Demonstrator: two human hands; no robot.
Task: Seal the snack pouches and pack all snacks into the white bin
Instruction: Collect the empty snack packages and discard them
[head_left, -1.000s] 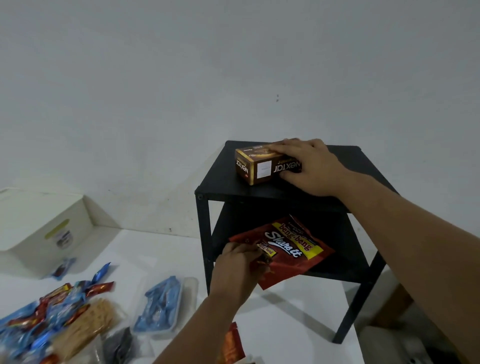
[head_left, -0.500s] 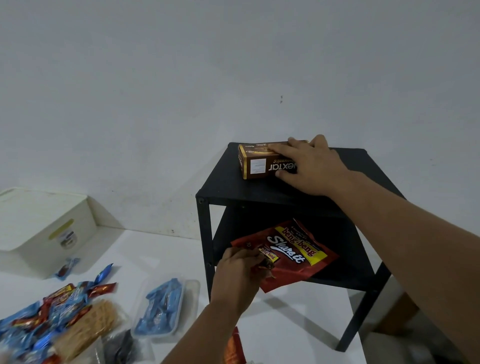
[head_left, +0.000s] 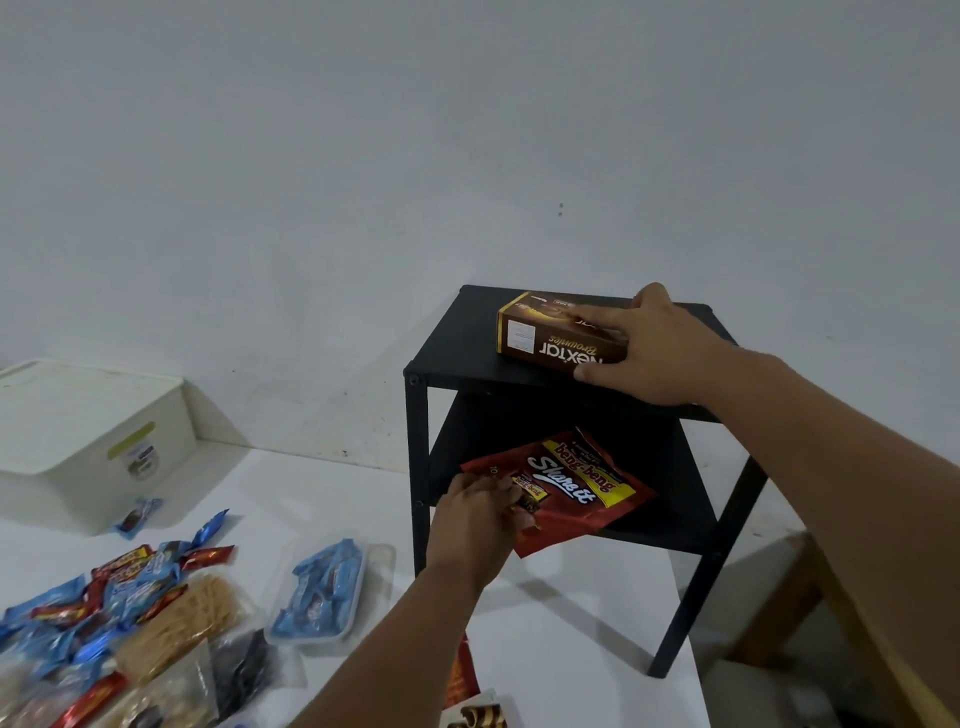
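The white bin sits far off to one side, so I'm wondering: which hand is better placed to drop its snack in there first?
Probably the left hand: it grips the red Beng-Beng pouch on the lower shelf, nearer the white bin. The right hand holds the Nextar box farther away.

Both arms bare, reaching forward from the lower frame edge. Right arm enters from the lower right, forearm long and nearly straight, wrist level. Right hand (head_left: 657, 351) palm down, fingers spread and mostly straight on top of a box (head_left: 558, 332), thumb against its near side. Left arm comes up from bottom centre, shorter reach, lower. Left hand (head_left: 480, 512) back to camera, fingers curled, pinching the near edge of a red pouch (head_left: 574, 483).
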